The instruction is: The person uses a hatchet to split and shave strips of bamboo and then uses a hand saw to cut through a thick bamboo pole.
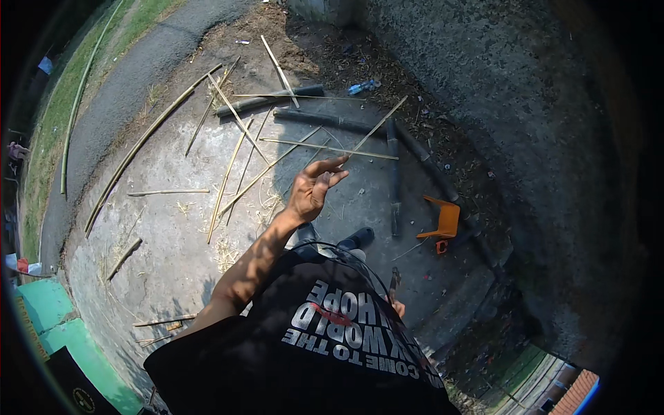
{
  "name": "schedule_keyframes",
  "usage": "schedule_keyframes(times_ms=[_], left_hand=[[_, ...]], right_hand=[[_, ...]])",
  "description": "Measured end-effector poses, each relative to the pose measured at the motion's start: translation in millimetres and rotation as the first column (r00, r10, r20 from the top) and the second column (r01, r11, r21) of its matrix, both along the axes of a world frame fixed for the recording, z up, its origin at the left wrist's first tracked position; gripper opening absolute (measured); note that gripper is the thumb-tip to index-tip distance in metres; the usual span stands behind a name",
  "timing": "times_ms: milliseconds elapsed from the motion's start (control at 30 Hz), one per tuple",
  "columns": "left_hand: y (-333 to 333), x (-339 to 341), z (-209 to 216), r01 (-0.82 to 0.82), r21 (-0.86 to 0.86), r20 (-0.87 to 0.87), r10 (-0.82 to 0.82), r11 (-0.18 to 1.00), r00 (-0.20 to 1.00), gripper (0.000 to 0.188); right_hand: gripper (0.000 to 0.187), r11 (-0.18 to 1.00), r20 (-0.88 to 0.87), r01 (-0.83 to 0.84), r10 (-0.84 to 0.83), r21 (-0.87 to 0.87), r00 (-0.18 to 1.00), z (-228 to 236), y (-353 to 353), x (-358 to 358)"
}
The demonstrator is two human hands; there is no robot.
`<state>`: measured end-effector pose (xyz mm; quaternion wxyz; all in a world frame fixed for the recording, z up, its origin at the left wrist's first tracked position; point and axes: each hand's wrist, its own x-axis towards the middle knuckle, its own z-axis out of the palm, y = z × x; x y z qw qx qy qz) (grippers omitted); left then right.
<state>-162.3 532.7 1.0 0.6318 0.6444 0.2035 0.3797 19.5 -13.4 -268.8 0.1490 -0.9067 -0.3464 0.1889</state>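
My left hand [312,192] reaches forward over the ground, its fingers stretched out and slightly apart. Close to its fingertips is the near end of a thin, pale bamboo strip [379,125]; whether they touch is unclear. That strip crosses another split bamboo strip [325,148]. Low beside my dark shirt, my right hand [397,307] shows only in part, closed around a dark, narrow tool [395,279] that looks like a knife. The tool points forward, and its handle is mostly hidden by the hand.
Dark bamboo poles [332,122] lie ahead and to the right. Several split strips [228,176] and pale shavings [227,254] are scattered leftward, near a long curved pole [145,149]. An orange plastic seat [448,220] stands at right; a blue bottle [364,87] lies farther off.
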Motion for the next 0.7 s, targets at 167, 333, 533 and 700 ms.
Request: schedule_keyframes(times_ms=[167, 333, 533, 700], left_hand=[[-19.7, 5.6, 35.3, -0.146, 0.398, -0.096, 0.199, 0.906, 0.975, 0.064], [-27.4, -12.8, 32.0, -0.16, 0.458, -0.059, 0.209, 0.875, 0.976, 0.068], [-20.4, -42.6, -24.8, -0.021, 0.226, -0.225, 0.073, 0.974, 0.972, 0.073], [-55.1, -181.7, -286.8, -0.305, 0.101, -0.754, 0.273, 0.947, 0.598, 0.038]], right_hand=[[0.052, 0.852, 0.034, 0.455, -0.463, -0.258, 0.886, -28.1, 46.9, -8.4], [0.055, 0.897, -0.154, 0.348, -0.398, -0.271, 0.905, -8.3, 55.7, 7.0], [0.062, 0.819, -0.064, 0.385, -0.451, -0.425, 0.89, -42.1, 6.0, -2.1], [0.055, 0.965, -0.218, 0.101, -0.155, -0.242, 0.964, 7.9, 8.7, 30.5]])
